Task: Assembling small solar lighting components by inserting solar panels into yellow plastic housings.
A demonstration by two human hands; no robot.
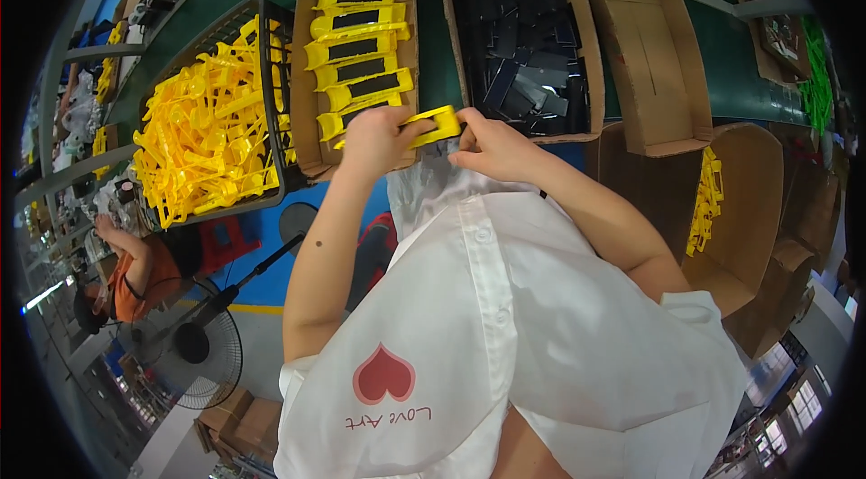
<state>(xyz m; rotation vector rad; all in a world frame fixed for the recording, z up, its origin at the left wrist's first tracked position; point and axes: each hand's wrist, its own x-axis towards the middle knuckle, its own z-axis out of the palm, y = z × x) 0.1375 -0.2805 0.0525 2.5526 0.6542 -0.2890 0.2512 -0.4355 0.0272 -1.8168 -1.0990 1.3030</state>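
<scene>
A yellow plastic part (pixel 442 126) with a rectangular opening is held in front of my chest. My left hand (pixel 374 143) is closed around its left end. At its right end, the curled fingers of my right hand (pixel 498 151) touch it; the fingertips are partly hidden. Just beyond my left hand stands a cardboard tray (pixel 307 132) with a row of yellow parts (pixel 356 48) fitted with dark panels. Past my right hand, another cardboard box (pixel 591 73) is filled with loose dark, glossy flat pieces (pixel 519 28).
To the left, a black crate (pixel 269 73) brims with yellow parts (pixel 207 123). An open cardboard box (pixel 658 55) stands at the right. Below it, a deeper box (pixel 749 199) holds yellow pieces. A pedestal fan (pixel 194 344) and a person in orange (pixel 135 276) are at lower left.
</scene>
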